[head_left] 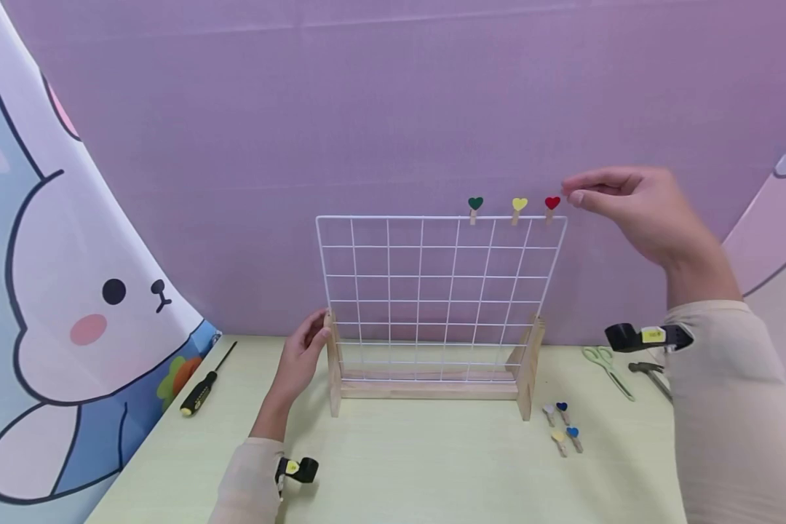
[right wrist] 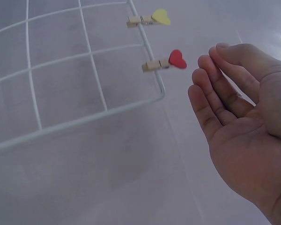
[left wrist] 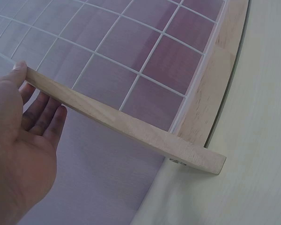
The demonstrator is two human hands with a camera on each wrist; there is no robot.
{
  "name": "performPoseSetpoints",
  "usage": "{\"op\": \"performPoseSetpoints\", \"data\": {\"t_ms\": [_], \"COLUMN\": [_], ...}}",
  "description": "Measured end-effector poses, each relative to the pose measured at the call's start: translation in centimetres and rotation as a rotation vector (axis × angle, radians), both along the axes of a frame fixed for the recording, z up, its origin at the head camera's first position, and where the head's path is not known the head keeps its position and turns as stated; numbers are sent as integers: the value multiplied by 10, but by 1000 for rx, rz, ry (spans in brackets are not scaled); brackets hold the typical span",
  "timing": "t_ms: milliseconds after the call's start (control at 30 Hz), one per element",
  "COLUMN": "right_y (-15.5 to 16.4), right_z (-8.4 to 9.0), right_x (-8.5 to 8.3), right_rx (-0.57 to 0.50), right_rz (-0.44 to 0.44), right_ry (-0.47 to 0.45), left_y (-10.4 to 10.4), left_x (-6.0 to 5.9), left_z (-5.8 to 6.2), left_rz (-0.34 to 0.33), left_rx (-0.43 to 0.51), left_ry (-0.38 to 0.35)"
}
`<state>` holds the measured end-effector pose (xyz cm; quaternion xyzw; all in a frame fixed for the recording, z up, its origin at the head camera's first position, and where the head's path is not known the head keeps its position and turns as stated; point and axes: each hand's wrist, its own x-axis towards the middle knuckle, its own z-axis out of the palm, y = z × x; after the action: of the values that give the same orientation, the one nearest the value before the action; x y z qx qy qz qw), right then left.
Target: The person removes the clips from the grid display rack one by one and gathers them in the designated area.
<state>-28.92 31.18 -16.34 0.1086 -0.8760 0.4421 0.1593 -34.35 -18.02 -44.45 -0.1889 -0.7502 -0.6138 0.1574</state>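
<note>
A white wire grid [head_left: 421, 276] stands upright in a wooden stand [head_left: 429, 391]. At the stand's left side piece [left wrist: 126, 119], my left hand [head_left: 304, 356] holds the upper end between thumb and fingers. Three heart clothespins are clipped along the grid's top wire: a green one [head_left: 475, 204], a yellow one [head_left: 519, 206] and, closest to the right corner, a red one [right wrist: 177, 59]. My right hand [head_left: 648, 207] hovers just right of the red clothespin, apart from it. Its fingers are loosely extended and hold nothing, as the right wrist view shows.
Several loose heart clothespins [head_left: 561, 440] lie on the table right of the stand. Green-handled scissors [head_left: 602, 364] and a hammer [head_left: 651, 372] lie farther right. A screwdriver [head_left: 203, 389] is at the left, beside a rabbit-print cloth [head_left: 98, 349]. A purple backdrop [head_left: 380, 109] hangs behind.
</note>
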Motion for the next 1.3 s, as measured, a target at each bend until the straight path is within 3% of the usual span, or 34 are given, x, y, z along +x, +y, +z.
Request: {"op": "performPoseSetpoints", "data": {"t_ms": [500, 1067, 1300], "right_y": [-37, -79, -88], "right_z": [23, 26, 26], "right_x": [-13, -27, -31], "right_rx": [-58, -54, -23], "right_rz": [131, 254, 265], "right_ry": [45, 45, 34], "left_y": [4, 2, 2], "left_x": [1, 3, 2], "left_z": [2, 2, 1], "left_rz": [-8, -1, 1], "left_rx": [18, 11, 14], "left_ry": [5, 0, -1]}}
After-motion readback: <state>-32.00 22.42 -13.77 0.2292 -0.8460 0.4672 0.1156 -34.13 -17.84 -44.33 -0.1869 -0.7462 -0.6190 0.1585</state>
